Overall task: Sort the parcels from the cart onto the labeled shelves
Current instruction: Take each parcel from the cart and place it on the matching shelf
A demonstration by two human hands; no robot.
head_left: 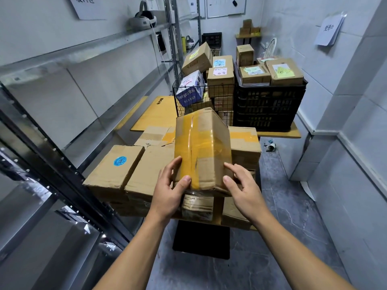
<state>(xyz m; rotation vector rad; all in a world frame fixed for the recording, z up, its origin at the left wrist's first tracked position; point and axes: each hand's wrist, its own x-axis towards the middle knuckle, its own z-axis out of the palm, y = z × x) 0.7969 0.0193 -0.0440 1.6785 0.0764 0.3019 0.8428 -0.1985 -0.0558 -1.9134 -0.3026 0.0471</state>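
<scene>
Item: taped parcel [203, 147], tilted, held between your hands above the cart stack [134, 164]. Left hand [169, 185] and right hand [240, 185] grip its near corners. Risk: the fingertip hold on glossy tape may slip and drop the parcel.

Sign [85, 5] at 11 o'clock: cut by the top edge, I can't read it. Far parcel labels [219, 71] at 1 o'clock: writing too small for me. Taped parcel [201, 147] screens the stack behind it. Some fingers of left hand [167, 193] and right hand [247, 193] are lost behind it.
</scene>
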